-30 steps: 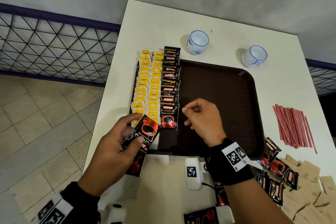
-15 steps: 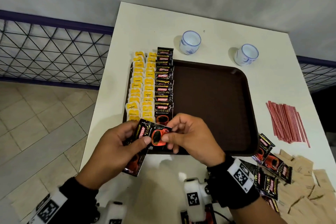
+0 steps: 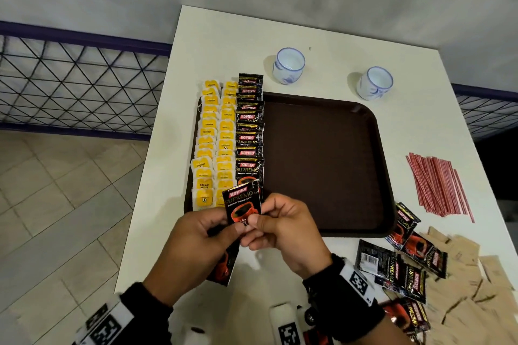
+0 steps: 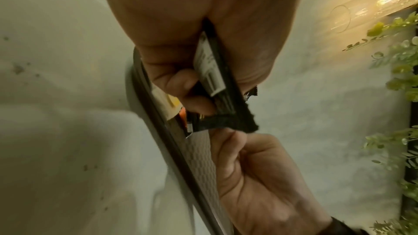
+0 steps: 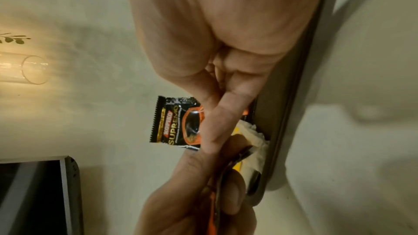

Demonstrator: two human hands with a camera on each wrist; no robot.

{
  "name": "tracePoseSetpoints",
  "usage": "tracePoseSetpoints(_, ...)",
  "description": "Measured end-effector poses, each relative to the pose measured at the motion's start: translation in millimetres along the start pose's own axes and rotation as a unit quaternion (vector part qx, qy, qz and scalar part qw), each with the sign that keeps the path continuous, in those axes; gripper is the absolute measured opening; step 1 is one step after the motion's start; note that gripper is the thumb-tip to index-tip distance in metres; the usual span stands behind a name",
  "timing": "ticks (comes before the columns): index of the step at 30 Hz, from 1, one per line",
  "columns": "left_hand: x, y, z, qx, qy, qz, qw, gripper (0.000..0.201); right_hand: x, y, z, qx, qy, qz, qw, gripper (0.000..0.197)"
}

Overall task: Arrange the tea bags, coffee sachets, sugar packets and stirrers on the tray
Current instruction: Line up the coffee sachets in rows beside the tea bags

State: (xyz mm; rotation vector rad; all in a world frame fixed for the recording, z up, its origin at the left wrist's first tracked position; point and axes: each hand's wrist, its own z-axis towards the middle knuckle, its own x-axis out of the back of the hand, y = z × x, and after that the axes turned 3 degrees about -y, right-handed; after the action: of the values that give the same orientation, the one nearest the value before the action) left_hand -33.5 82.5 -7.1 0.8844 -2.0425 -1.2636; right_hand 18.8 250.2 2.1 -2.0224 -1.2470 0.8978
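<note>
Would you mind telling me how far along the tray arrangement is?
Done: two tea bag rows and a coffee sachet column on the tray. In hand: both hands pinch one sachet. Left: loose sachets, sugar packets, stirrers.

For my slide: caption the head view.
Both hands pinch a coffee sachet over the tray's near-left corner.

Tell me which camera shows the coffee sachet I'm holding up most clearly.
The head view: the coffee sachet faces the camera, label readable, pinched by the left hand and right hand. The right wrist view shows part of its front behind a finger; the left wrist view shows only its back and edge.
</note>
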Motion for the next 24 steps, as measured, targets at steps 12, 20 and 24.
tracePoseSetpoints(12,1.6,8.8,7.9,0.084,0.018,-0.034,0.996,0.026,7.5,2.5,-3.7,0.044,0.011,-0.178,0.983,0.014)
tracePoseSetpoints(20,-2.6,14.4,7.0,0.123,-0.001,-0.085,0.989,0.031,0.5,1.2,0.6,-0.025,0.006,-0.139,0.990,0.025)
tracePoseSetpoints(24,3.2,13.9,11.0,0.155,-0.009,-0.078,0.985,0.023,8.3,7.7,1.3,0.079,0.045,-0.214,0.973,0.012)
